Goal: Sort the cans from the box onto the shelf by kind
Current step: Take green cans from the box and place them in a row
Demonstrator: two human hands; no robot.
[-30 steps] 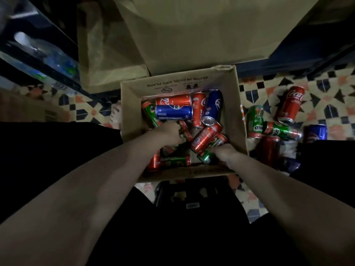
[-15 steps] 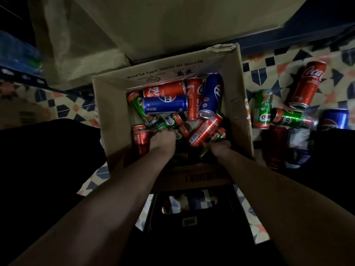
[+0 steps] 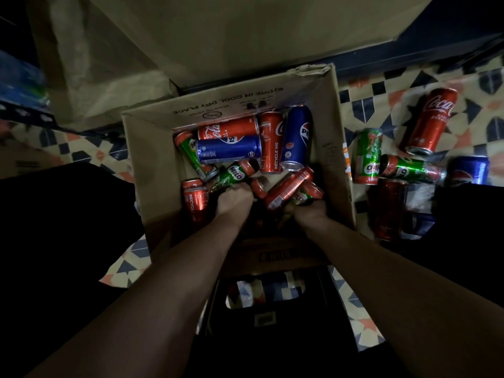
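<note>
An open cardboard box (image 3: 334, 148) on the patterned floor holds several cans lying jumbled: red Coca-Cola cans (image 3: 229, 129), blue Pepsi cans (image 3: 229, 149) and green Milo cans (image 3: 191, 156). Both hands are inside the box near its front wall. My left hand (image 3: 234, 199) is closed around the lower end of a green Milo can (image 3: 237, 172). My right hand (image 3: 309, 211) grips another green Milo can (image 3: 306, 196), which lies partly under a red can (image 3: 289, 188). The cans beneath my hands are in shadow.
On the floor right of the box lie a Coca-Cola can (image 3: 431, 121), two Milo cans (image 3: 366, 156), a Pepsi can (image 3: 467, 171) and a dark red can (image 3: 387, 208). A big cardboard flap (image 3: 245, 36) rises behind. A black stool (image 3: 261, 320) sits below, wrapped bottles (image 3: 19, 85) at left.
The view has closed in on the box. My left hand shifted from the middle of the pile to the Milo can; my right hand kept its green can and raised it slightly.
</note>
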